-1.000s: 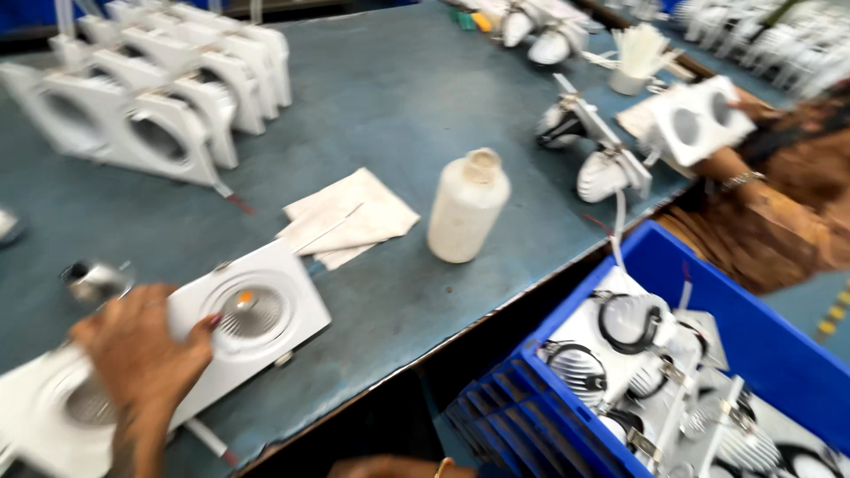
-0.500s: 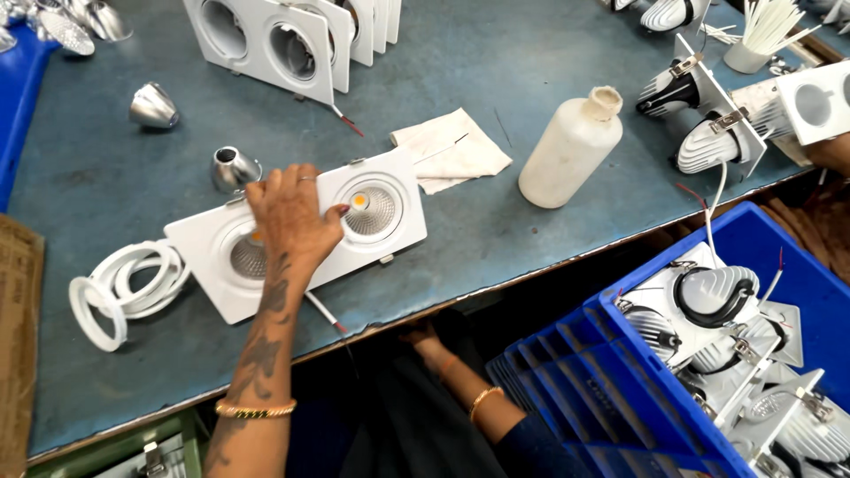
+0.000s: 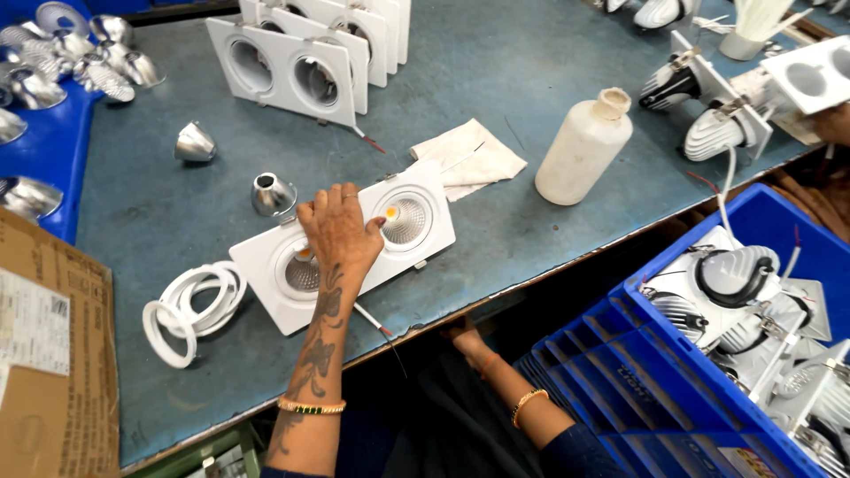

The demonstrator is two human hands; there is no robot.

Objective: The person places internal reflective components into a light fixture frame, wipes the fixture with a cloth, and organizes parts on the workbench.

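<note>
Head view: left hand (image 3: 339, 232) presses flat on white twin-lamp downlight frame (image 3: 345, 246).

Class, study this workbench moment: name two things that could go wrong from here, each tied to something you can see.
1. The left hand presses on the white twin downlight frame, which lies close to the table edge; a push could slide it off.
2. The frame's thin red-tipped wire trails past that edge and might snag on the right hand below.
</note>
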